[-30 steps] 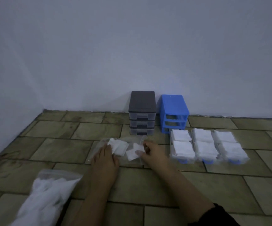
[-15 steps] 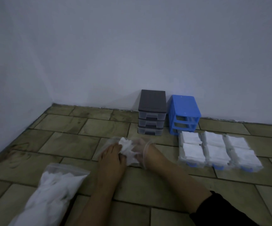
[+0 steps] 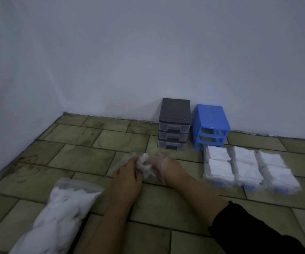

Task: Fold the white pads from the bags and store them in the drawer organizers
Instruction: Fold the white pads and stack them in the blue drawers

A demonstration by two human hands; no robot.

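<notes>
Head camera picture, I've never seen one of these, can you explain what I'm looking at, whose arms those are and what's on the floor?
There is no machine here. The camera sits on a person's head and looks forward and down, so the two arms coming in from the bottom are the wearer's own.

The right hand is inside a nearly empty clear bag lying on the tiled floor. Both it and the left hand seem to grip a bunch of white pads at the bag's mouth; the picture is too dim to show the fingers clearly.

At lower left lies a full bag of pads. Against the wall stand a dark drawer organizer with three clear drawers in place and a blue organizer whose slots look open. In front of the blue one, three drawers lie side by side on the floor, packed with folded white pads.
</notes>
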